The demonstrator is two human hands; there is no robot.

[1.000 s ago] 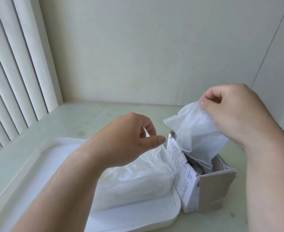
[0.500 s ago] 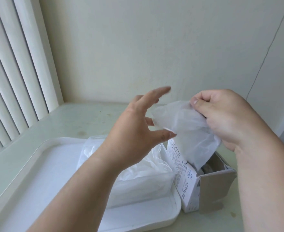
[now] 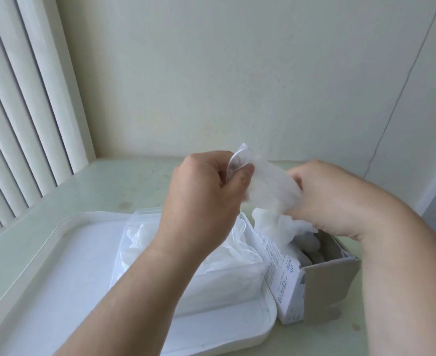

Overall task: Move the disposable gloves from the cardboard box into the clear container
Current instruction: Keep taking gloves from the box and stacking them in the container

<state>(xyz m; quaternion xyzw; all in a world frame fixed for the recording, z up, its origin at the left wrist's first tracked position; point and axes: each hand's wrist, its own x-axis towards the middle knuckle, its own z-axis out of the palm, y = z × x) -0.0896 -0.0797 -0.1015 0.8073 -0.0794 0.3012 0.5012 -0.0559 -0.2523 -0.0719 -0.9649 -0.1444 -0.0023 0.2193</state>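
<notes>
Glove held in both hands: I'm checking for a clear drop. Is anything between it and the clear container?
Nothing foreign. The clear container is open on top, with gloves heaped inside. Only the left hand, gripping the glove with the right hand, is over it.
</notes>
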